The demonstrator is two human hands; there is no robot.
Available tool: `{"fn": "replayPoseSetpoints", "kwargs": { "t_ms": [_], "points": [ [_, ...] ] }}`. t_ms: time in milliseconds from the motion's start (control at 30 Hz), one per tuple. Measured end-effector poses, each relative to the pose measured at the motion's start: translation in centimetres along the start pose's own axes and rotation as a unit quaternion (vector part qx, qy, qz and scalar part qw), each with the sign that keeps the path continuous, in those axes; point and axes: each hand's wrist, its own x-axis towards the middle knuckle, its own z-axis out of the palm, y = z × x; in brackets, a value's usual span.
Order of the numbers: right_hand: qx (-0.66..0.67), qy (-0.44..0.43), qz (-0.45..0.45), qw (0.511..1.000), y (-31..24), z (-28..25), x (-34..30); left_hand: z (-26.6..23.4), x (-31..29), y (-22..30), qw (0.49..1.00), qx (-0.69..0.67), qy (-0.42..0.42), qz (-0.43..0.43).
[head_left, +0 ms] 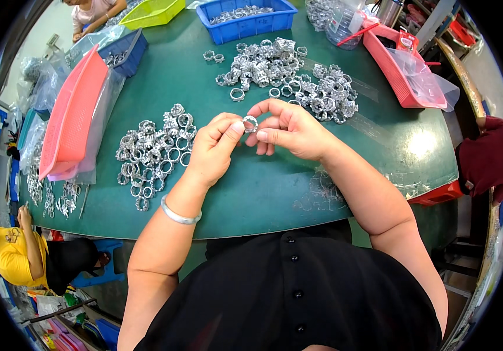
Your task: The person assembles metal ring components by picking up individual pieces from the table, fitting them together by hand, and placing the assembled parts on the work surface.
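Note:
A silver-coloured metal ring (250, 124) is held up over the green table, between my two hands. My left hand (216, 143) pinches its left side with thumb and forefinger. My right hand (286, 130) curls round its other side, forefinger at the top edge and thumb just below. To the left of my left hand lies a loose pile of similar rings (146, 153). Beyond my hands, a second pile (266, 61) spreads over the table, running into a third cluster (328, 93) on the right.
A blue bin (219, 35) of rings stands at the far edge, beside a yellow-green tray (155, 13). Pink baskets stand on the left (73, 117) and right (403, 79). A dark blue bin (131, 58) sits behind the left one. Other people are around the table.

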Motion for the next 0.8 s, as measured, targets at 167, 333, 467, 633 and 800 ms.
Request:
{"fn": "replayPoseSetpoints", "kwargs": {
  "t_ms": [167,333,467,633,800],
  "points": [
    [-0.013,0.011,-0.001,1.000,-0.2,-0.3,-0.1,0.1,0.0,0.2,0.987,-0.131,0.010,-0.089],
    [-0.082,0.080,-0.023,0.993,-0.4,-1.1,0.0,-0.2,0.0,0.0,0.984,-0.147,0.005,-0.102],
    [-0.321,0.285,-0.155,0.890,0.9,-3.9,0.7,-0.1,0.2,0.4,0.995,0.080,0.056,-0.022],
    [-0.608,0.297,-0.169,0.716,0.9,-5.2,0.7,-0.3,0.1,0.7,0.910,0.391,0.101,0.093],
    [-0.710,0.250,-0.100,0.651,1.7,-4.5,1.0,-0.4,-0.2,1.1,0.832,0.547,0.066,0.065]
  ]
}}
